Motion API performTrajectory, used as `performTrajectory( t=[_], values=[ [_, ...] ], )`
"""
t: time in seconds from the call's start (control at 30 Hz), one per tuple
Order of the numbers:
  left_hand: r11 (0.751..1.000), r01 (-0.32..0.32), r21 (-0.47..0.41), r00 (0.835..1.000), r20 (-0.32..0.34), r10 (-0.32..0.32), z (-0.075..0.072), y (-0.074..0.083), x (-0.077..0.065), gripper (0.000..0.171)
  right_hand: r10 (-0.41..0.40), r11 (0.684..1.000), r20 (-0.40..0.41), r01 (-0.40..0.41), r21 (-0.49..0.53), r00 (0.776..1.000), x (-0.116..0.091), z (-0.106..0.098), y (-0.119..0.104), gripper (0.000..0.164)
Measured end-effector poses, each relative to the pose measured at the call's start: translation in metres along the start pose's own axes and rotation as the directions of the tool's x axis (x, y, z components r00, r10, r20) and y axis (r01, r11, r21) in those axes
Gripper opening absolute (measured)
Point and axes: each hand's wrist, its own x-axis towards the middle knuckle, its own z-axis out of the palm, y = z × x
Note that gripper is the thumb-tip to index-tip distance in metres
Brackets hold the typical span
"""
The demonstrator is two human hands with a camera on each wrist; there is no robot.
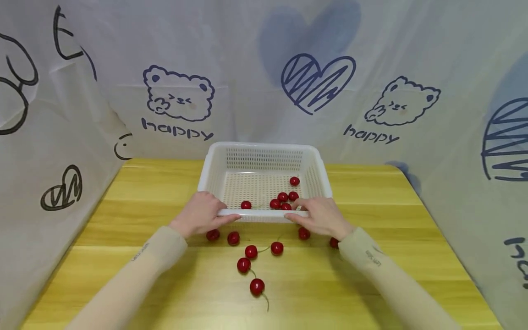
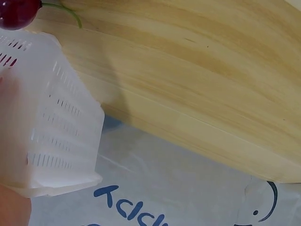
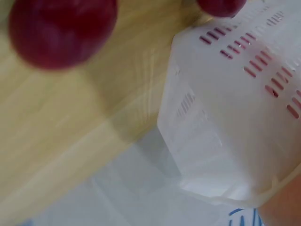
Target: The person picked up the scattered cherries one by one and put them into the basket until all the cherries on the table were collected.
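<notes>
A white plastic basket with slotted walls stands at the back of the table, several cherries on its floor. My left hand grips the near rim at its left corner, thumb lying along the outside. At the right corner my right hand holds the same rim, thumb in front and fingertips inside. In the left wrist view the basket wall rises beside part of the hand; the right wrist view shows its other corner up close. Cherries with stems, such as one, lie in front.
More loose cherries lie near the hands, one by the left wrist and one below the right hand. A cherry is partly covered by the right sleeve. Behind the wooden table hangs a printed white cloth.
</notes>
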Motion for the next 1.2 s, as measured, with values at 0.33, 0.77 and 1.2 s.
performTrajectory(
  t=[0.33,0.77,1.2],
  values=[
    [0.997,0.046,-0.063,0.998,0.047,-0.043,-0.009,0.006,-0.009,0.048,-0.068,0.997,0.106,0.072,-0.034,0.992,0.004,-0.001,0.003,0.051],
    [0.991,-0.125,-0.038,0.957,-0.268,0.11,-0.041,0.027,-0.056,0.01,-0.088,0.995,0.095,0.091,-0.037,0.992,0.004,-0.001,0.005,0.052],
    [0.997,-0.074,0.006,0.99,0.124,0.072,-0.023,0.041,-0.069,0.031,-0.097,0.994,0.075,0.1,-0.038,0.992,0.002,0.0,0.006,0.053]
  ],
)
